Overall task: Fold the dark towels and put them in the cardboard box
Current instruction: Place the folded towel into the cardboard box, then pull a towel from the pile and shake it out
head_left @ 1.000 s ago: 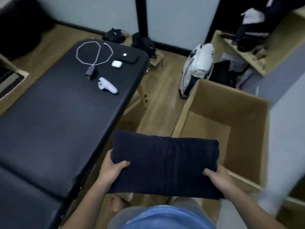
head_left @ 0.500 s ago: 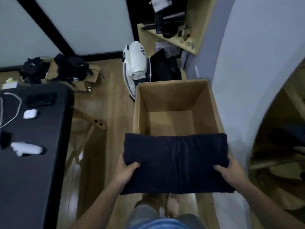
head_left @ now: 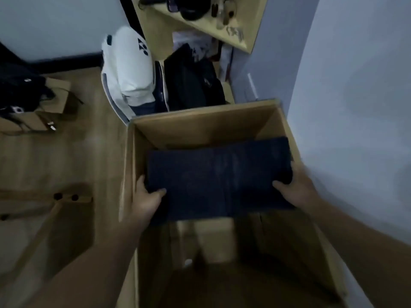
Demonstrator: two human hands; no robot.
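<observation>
A folded dark navy towel (head_left: 219, 178) lies flat between my two hands, held inside the open top of the cardboard box (head_left: 200, 124). My left hand (head_left: 145, 200) grips the towel's near-left corner, thumb on top. My right hand (head_left: 295, 187) grips its near-right corner close to the box's right wall. The towel hovers above the box floor, whose bare brown bottom shows below it. The frame is blurred by motion.
The box stands on a wooden floor against a pale wall (head_left: 355, 107) on the right. Behind it lean a white bag (head_left: 127, 70) and a dark bag (head_left: 191, 85). A wooden shelf (head_left: 200, 21) hangs above. Dark clutter (head_left: 20, 90) lies at far left.
I have turned from the black table to the box and moved the towel forward and down, from in front of the box to inside its opening. Both hands keep their grip.
</observation>
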